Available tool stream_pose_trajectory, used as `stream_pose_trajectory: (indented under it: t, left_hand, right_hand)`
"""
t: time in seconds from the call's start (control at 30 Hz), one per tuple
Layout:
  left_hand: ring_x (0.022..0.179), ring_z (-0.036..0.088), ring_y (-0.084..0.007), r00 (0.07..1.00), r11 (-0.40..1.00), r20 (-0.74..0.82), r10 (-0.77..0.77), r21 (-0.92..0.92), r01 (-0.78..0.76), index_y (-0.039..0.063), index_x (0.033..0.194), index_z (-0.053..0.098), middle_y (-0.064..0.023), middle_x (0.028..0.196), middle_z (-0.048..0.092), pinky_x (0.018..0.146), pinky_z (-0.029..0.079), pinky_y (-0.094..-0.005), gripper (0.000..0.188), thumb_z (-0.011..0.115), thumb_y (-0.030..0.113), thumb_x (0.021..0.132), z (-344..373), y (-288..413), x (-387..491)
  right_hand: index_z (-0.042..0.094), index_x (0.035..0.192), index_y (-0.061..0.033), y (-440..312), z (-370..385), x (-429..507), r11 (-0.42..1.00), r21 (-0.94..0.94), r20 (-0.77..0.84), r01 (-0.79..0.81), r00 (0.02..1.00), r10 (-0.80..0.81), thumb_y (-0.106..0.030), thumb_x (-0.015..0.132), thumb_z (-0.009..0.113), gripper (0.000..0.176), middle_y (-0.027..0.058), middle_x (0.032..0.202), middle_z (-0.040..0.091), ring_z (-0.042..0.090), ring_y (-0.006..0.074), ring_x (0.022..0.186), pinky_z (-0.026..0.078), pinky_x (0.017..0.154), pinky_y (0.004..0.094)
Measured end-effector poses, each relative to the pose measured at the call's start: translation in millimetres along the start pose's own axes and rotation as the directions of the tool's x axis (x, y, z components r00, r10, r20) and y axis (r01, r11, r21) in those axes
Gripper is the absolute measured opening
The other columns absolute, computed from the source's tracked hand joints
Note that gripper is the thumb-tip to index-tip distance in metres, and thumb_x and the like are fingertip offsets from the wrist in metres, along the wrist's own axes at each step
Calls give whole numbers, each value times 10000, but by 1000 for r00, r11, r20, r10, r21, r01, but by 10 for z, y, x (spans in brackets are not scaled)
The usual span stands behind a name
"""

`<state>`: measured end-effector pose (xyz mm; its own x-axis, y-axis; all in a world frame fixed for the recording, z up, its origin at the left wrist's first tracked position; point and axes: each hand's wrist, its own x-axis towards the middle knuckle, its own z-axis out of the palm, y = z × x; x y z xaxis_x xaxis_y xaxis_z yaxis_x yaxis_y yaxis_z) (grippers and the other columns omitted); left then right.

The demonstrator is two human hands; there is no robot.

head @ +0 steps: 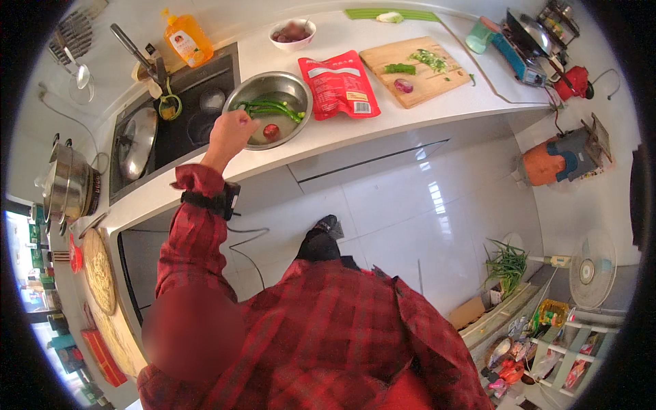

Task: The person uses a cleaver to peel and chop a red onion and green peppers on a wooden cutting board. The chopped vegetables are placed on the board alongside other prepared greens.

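My left hand (pixel 231 134) is curled over the near left rim of a steel bowl (pixel 302 87), its fingers mostly hidden. Whether it grips the rim or something else, I cannot tell. Inside the bowl lie several long green peppers (pixel 277 106) and a small red onion (pixel 271 132) in what looks like water. A red plastic pouch (pixel 338 87) leans close to the bowl's right side. Beyond it, a wooden cutting board (pixel 376 51) carries chopped green pieces (pixel 429 60), a short green bunch (pixel 400 68) and a piece of purple onion (pixel 403 86). My right hand is out of view.
Left of the bowl is a dark sink (pixel 174 138) with a faucet (pixel 130 43) and a metal lid (pixel 138 143). An orange detergent bottle (pixel 188 41) stands behind. A bowl of dark round items (pixel 292 45) sits at the back. Far right: a portable stove (pixel 517 56) under a wok (pixel 533 33).
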<state>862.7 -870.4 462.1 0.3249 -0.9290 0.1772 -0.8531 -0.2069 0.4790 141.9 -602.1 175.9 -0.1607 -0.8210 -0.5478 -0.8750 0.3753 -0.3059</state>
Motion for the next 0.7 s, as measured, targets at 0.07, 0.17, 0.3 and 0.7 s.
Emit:
stream_pose_trajectory:
  t: [0.07,0.17,0.3,0.7]
  left_hand:
    - [760,614,-397,995,995,73,-62,83,56,30,770,662,-194,753,629,671,482,-463,320,628,344,819,198,-107,210]
    - [774,616,-396,980,994,197,10,101,-30,47,795,678,-196,785,635,689,484,-476,365,614,404,828,380,-171,456]
    - [915,599,-349,898,930,396,191,220,-295,90,801,716,-168,890,642,765,467,-495,359,650,442,770,406,-104,520]
    - [843,616,-419,818,945,508,272,19,-326,8,921,560,-226,937,590,741,499,-510,252,611,139,712,702,-254,634]
  right_hand:
    - [616,1146,-88,-337,-172,140,1000,6,1,-5,1000,5,-343,824,594,412,250,954,662,647,394,935,504,771,459]
    - [615,1147,-88,-905,-381,261,999,33,9,-22,1000,22,-350,829,590,413,248,953,663,648,391,933,503,768,454]
    - [614,1149,-88,-1612,-631,355,995,80,30,-51,998,49,-360,836,586,416,247,952,664,650,388,931,503,764,448]
    - [607,1159,-92,-2470,-1008,828,999,40,232,-23,973,13,-398,859,570,431,249,955,665,653,374,933,501,762,428]
